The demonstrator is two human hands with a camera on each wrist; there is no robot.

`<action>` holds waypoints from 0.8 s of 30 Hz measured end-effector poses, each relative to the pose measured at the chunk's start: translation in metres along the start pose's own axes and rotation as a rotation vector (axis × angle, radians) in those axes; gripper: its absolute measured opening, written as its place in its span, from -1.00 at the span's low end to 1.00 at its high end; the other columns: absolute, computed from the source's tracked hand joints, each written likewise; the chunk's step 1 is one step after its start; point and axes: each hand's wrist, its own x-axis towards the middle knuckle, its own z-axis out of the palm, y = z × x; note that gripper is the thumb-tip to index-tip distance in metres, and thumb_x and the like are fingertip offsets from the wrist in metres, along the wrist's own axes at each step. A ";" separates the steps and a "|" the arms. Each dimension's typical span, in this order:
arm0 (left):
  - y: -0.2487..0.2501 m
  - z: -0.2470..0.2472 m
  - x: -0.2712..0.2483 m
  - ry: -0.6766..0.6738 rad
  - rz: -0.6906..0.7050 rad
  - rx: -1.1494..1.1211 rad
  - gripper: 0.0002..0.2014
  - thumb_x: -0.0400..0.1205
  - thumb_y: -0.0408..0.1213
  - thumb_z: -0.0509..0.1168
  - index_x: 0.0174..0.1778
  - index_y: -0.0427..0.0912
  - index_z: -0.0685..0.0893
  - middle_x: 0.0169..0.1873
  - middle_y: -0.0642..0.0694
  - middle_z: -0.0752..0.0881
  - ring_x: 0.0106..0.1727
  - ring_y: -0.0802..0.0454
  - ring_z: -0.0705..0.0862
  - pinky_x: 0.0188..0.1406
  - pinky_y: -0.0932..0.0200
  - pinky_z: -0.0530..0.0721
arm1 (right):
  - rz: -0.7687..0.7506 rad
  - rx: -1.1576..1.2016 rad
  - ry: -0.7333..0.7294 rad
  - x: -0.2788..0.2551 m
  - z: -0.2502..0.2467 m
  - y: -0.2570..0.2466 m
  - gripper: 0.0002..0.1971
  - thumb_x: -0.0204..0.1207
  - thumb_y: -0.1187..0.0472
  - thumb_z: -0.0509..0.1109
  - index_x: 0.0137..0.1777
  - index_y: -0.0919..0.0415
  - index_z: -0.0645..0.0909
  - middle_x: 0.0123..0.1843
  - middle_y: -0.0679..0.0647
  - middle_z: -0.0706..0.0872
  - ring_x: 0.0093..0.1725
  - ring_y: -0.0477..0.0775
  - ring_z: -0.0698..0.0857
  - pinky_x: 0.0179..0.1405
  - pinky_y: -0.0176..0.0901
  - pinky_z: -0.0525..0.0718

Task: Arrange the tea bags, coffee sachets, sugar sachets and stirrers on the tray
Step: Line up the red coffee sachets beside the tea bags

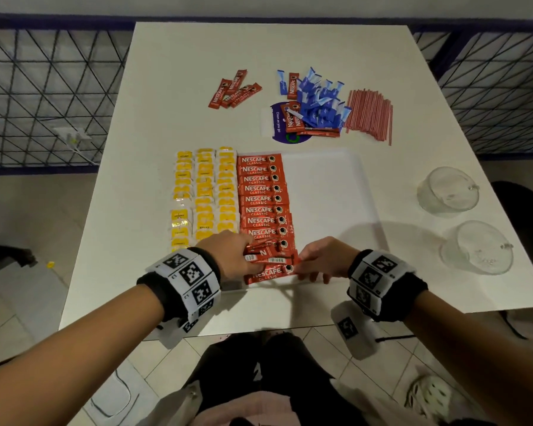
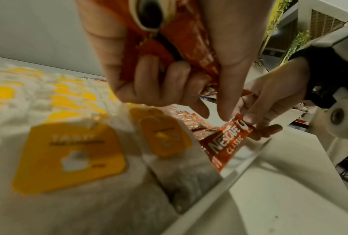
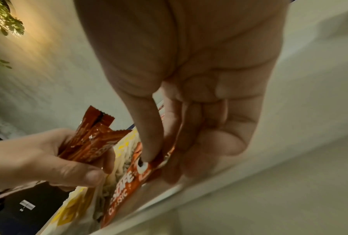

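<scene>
A white tray (image 1: 336, 179) holds three columns of yellow tea bags (image 1: 203, 195) and a column of red Nescafe coffee sachets (image 1: 262, 198). My left hand (image 1: 231, 259) grips a small bunch of coffee sachets (image 1: 268, 256) above the tray's near end. My right hand (image 1: 317, 259) pinches the right end of the nearest coffee sachet (image 1: 268, 275), which lies at the tray's near rim. In the left wrist view the bunch (image 2: 169, 39) fills my palm and the pinched sachet (image 2: 225, 143) shows below. The right wrist view shows the thumb (image 3: 150, 143) pressing that sachet (image 3: 128, 182).
On the table beyond the tray lie loose coffee sachets (image 1: 234, 90), a heap of blue sugar sachets (image 1: 317, 99) and a bundle of red stirrers (image 1: 370, 115). Two glass cups (image 1: 450, 192) stand at the right. The tray's right half is bare.
</scene>
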 end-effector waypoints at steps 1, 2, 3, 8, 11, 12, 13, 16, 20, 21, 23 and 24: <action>0.000 0.001 0.000 0.000 0.004 0.023 -0.55 0.57 0.06 0.30 0.34 -0.04 0.52 0.18 -0.05 0.68 0.15 -0.04 0.65 0.18 0.08 0.61 | -0.010 -0.018 0.019 -0.001 0.001 -0.001 -0.87 0.52 0.23 0.40 -0.08 0.30 0.69 -0.42 -0.03 0.63 -0.53 -0.21 0.55 -0.63 -0.46 0.46; 0.000 0.003 0.000 0.002 0.007 0.038 -0.55 0.58 0.06 0.30 0.34 -0.04 0.52 0.18 -0.06 0.68 0.15 -0.04 0.65 0.18 0.07 0.61 | -0.013 -0.026 0.039 -0.002 0.003 0.000 -0.83 0.51 0.23 0.40 -0.04 0.35 0.70 -0.48 -0.05 0.61 -0.62 -0.24 0.51 -0.66 -0.47 0.42; 0.000 0.004 0.000 0.000 0.009 0.052 -0.55 0.58 0.06 0.29 0.35 -0.03 0.51 0.19 -0.06 0.68 0.16 -0.05 0.65 0.19 0.06 0.61 | -0.009 -0.019 0.059 -0.002 0.004 0.000 -0.84 0.51 0.23 0.41 -0.06 0.35 0.71 -0.57 -0.11 0.59 -0.69 -0.27 0.48 -0.69 -0.50 0.39; 0.001 0.010 -0.001 0.003 0.002 0.208 -0.54 0.60 0.10 0.23 0.38 0.02 0.46 0.22 -0.05 0.65 0.18 -0.06 0.65 0.16 0.09 0.61 | 0.036 -0.103 0.143 -0.002 0.008 0.000 -0.82 0.47 0.12 0.45 -0.14 0.25 0.75 -0.60 -0.19 0.55 -0.66 -0.27 0.50 -0.73 -0.56 0.33; 0.006 0.012 -0.002 0.019 0.017 0.333 -0.56 0.62 0.10 0.20 0.36 0.00 0.46 0.21 -0.08 0.64 0.20 -0.09 0.63 0.07 0.12 0.56 | 0.090 -0.170 0.159 -0.001 0.009 0.000 -0.75 0.45 0.03 0.46 -0.40 0.07 0.59 -0.49 -0.11 0.53 -0.53 -0.19 0.43 -0.60 -0.47 0.34; 0.008 0.013 -0.002 0.021 0.020 0.365 -0.56 0.62 0.11 0.19 0.35 -0.01 0.46 0.22 -0.08 0.63 0.20 -0.10 0.63 0.05 0.12 0.56 | 0.105 -0.174 0.165 0.001 0.010 0.000 -0.73 0.45 0.02 0.46 -0.42 0.06 0.55 -0.47 -0.10 0.53 -0.51 -0.19 0.43 -0.57 -0.43 0.33; 0.010 0.013 -0.002 0.017 0.022 0.388 -0.57 0.62 0.11 0.19 0.34 -0.02 0.46 0.22 -0.08 0.63 0.21 -0.11 0.62 0.05 0.11 0.56 | 0.112 -0.172 0.176 0.001 0.010 -0.001 -0.73 0.44 0.02 0.46 -0.41 0.08 0.54 -0.45 -0.08 0.54 -0.49 -0.19 0.43 -0.54 -0.41 0.33; 0.011 0.015 0.000 0.012 0.026 0.430 -0.57 0.62 0.09 0.21 0.33 -0.05 0.46 0.23 -0.09 0.62 0.22 -0.12 0.62 0.09 0.06 0.58 | 0.127 -0.234 0.157 0.001 0.011 -0.005 -0.72 0.48 0.00 0.42 -0.13 0.25 0.65 -0.31 0.03 0.59 -0.41 -0.11 0.47 -0.48 -0.37 0.37; 0.011 0.018 0.001 0.028 0.023 0.449 -0.57 0.62 0.08 0.21 0.33 -0.07 0.46 0.21 -0.09 0.63 0.20 -0.13 0.63 0.06 0.05 0.59 | 0.120 -0.299 0.148 0.000 0.011 -0.008 -0.57 0.53 -0.02 0.36 0.11 0.40 0.64 -0.09 0.14 0.61 -0.12 0.03 0.54 -0.39 -0.38 0.40; 0.011 0.018 0.001 0.029 0.023 0.446 -0.57 0.62 0.08 0.21 0.33 -0.06 0.46 0.21 -0.09 0.63 0.19 -0.12 0.63 0.06 0.06 0.59 | 0.120 -0.307 0.147 0.000 0.011 -0.008 -0.57 0.53 -0.03 0.35 0.09 0.39 0.64 -0.09 0.14 0.61 -0.11 0.03 0.54 -0.38 -0.39 0.39; 0.011 0.018 0.000 0.028 0.019 0.440 -0.58 0.62 0.08 0.21 0.33 -0.06 0.46 0.21 -0.08 0.63 0.19 -0.12 0.63 0.04 0.07 0.59 | 0.121 -0.329 0.142 -0.001 0.011 -0.008 -0.63 0.53 -0.06 0.34 -0.02 0.31 0.60 -0.15 0.12 0.59 -0.16 0.02 0.53 -0.39 -0.39 0.38; 0.010 0.018 0.000 0.030 0.019 0.438 -0.58 0.63 0.07 0.21 0.33 -0.06 0.46 0.21 -0.08 0.63 0.19 -0.11 0.63 0.04 0.07 0.58 | 0.121 -0.332 0.142 0.000 0.011 -0.008 -0.65 0.53 -0.07 0.33 -0.06 0.27 0.57 -0.21 0.10 0.57 -0.23 -0.01 0.52 -0.40 -0.39 0.37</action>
